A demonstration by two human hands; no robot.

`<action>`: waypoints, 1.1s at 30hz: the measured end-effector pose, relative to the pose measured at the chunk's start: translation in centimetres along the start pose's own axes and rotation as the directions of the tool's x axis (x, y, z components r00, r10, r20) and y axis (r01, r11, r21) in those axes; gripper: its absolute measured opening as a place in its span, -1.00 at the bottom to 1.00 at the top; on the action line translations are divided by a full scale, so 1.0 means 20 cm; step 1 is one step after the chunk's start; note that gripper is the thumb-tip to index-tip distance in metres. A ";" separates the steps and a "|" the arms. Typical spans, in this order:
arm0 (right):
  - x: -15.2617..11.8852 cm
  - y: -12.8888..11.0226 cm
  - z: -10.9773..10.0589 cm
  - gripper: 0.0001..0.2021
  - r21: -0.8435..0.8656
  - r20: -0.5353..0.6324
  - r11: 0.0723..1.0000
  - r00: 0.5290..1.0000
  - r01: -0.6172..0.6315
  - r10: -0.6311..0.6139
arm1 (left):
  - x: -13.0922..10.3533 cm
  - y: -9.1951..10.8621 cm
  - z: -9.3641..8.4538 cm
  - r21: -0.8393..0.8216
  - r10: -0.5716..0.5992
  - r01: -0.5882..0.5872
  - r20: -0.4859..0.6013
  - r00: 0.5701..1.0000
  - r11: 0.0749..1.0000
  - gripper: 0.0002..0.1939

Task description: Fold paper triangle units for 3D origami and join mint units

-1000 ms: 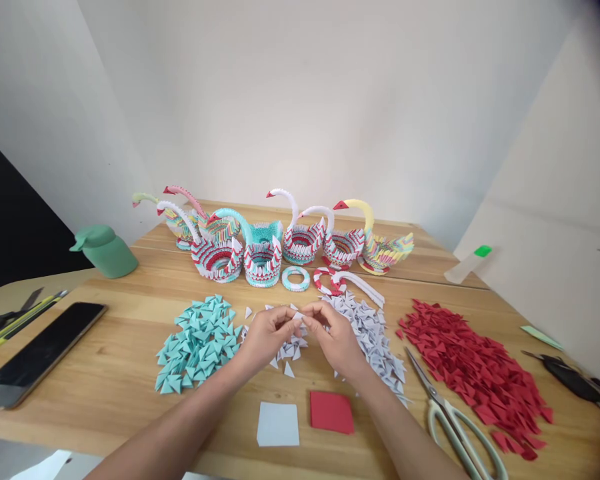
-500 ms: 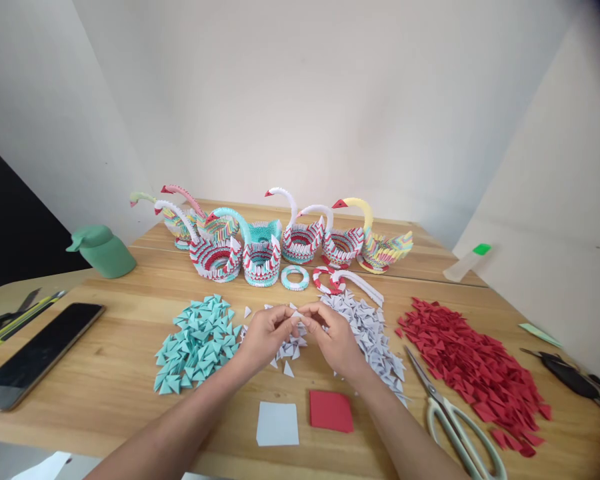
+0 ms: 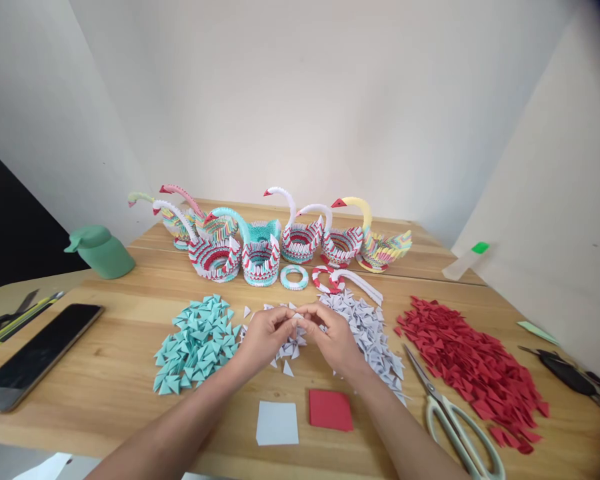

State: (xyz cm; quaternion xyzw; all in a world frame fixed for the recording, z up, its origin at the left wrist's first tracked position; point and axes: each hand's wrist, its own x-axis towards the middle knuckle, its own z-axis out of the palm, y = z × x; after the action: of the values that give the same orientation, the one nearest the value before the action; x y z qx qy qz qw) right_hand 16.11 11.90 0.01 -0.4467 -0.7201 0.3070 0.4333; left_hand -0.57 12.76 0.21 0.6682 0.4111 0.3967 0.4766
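Note:
My left hand (image 3: 270, 331) and my right hand (image 3: 330, 333) meet at the fingertips above the white folded paper triangles (image 3: 363, 333). Both pinch a small white paper piece (image 3: 297, 316), mostly covered by the fingers. To the left of my hands is a heap of teal paper triangles (image 3: 200, 343). Nearer to me lie a stack of white paper squares (image 3: 277, 423) and a stack of red paper squares (image 3: 330, 410). Behind my hands rest a teal-and-white paper ring (image 3: 295, 268), a red-and-white ring (image 3: 321, 269) and a curved white paper neck (image 3: 363, 283).
Several folded-paper swans (image 3: 215, 260) stand along the back. On the right are a heap of red triangles (image 3: 470, 367), scissors (image 3: 437, 400), a glue bottle (image 3: 463, 263) and black-handled tools (image 3: 565, 372). A phone (image 3: 37, 357) and a green jug (image 3: 103, 253) are on the left.
The fingertips have drawn closer together over the white piece, which shows less now. Everything else stays in place apart from a slight shift of the view.

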 end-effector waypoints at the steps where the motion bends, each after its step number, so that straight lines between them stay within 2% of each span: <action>1: 0.00 0.00 0.00 -0.85 -0.007 -0.008 1.000 1.000 0.008 -0.008 | 0.00 -0.01 0.00 -0.018 -0.007 0.007 -0.002 1.000 1.000 -0.74; 8: 0.00 0.02 0.00 -0.84 -0.056 -0.119 0.998 0.993 0.016 -0.023 | 0.01 -0.02 0.00 -0.039 -0.044 0.042 -0.051 0.998 0.998 -0.67; 14: 0.00 0.01 -0.01 -0.80 -0.091 -0.092 0.995 0.995 0.039 -0.048 | 0.00 -0.01 0.00 -0.028 -0.016 0.015 -0.053 0.998 1.000 -0.67; 33: 0.00 0.00 0.00 -0.77 -0.137 -0.081 0.991 0.997 0.002 -0.013 | 0.00 0.01 0.00 -0.038 -0.058 0.057 -0.042 0.997 0.998 -0.67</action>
State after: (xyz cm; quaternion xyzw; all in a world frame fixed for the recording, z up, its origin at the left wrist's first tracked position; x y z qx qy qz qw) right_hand 16.14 11.87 0.13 -0.4849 -0.7228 0.2371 0.4317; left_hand -0.42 12.74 0.45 0.6383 0.4329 0.4048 0.4911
